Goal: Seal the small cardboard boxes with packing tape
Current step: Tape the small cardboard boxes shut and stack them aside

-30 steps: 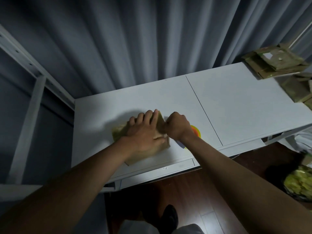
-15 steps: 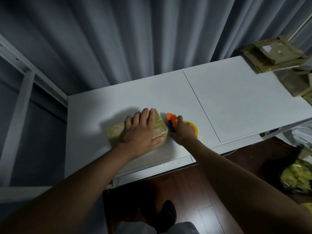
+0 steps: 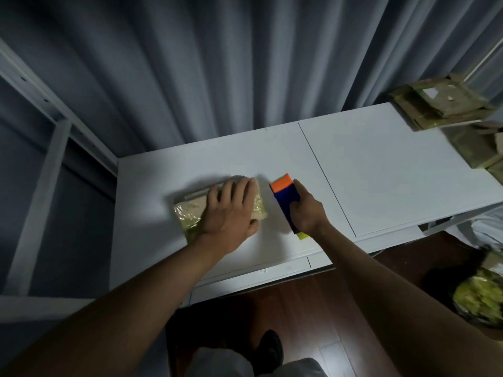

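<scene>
So the tape dispenser point(image 3: 285, 202) has just come off the box point(image 3: 190, 213) and now sits just beside it in my right hand point(image 3: 307, 213), which grips it. Left hand point(image 3: 231, 210) lies flat on the box mid-table point(image 3: 381, 172). Looks like that strip's done.

I count one taped box point(image 3: 220, 205) under my left hand point(image 3: 231, 210), one tape dispenser point(image 3: 285, 200) in my right hand point(image 3: 307, 213) just right of that box, and one stack of flattened boxes point(image 3: 441, 107) far right of it.
</scene>
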